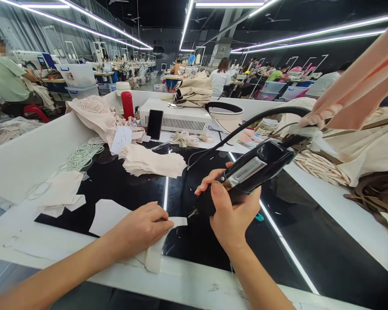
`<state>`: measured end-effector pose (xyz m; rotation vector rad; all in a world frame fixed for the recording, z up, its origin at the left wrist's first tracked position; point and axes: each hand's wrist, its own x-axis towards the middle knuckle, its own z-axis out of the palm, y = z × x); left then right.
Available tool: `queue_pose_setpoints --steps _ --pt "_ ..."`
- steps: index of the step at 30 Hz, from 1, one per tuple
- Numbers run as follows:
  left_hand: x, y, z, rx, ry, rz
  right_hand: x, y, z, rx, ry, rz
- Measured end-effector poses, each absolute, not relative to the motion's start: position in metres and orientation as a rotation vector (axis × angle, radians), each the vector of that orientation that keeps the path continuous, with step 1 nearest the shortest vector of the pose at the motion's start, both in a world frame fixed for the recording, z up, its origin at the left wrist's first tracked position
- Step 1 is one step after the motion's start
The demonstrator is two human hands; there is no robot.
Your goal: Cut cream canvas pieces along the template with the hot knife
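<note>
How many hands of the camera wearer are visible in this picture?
2. The left hand is on a pale strip near the table's front edge; the right hand grips the black handheld tool, which partly hides its fingers.

Black tool (245,172) in right fingers (220,196), pale fabric (155,257) under left fingers (161,225)

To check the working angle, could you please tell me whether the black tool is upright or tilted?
Tilted: the right hand holds the black tool slantwise, its tip below its rear.
</note>
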<state>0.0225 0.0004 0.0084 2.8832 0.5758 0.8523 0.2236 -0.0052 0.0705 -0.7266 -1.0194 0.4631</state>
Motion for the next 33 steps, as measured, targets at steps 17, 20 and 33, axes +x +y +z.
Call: queue_pose_setpoints --steps 17,20,33 --pt "0.023 0.001 0.003 2.858 0.546 0.870 0.219 -0.012 0.071 -0.737 -1.038 0.449" --pt "0.021 0.001 -0.003 2.832 0.529 0.831 0.219 -0.012 0.071 -0.739 -1.049 0.438" --pt "0.021 0.001 -0.002 2.814 0.484 0.848 0.218 -0.011 0.072 -0.802 -1.009 0.438"
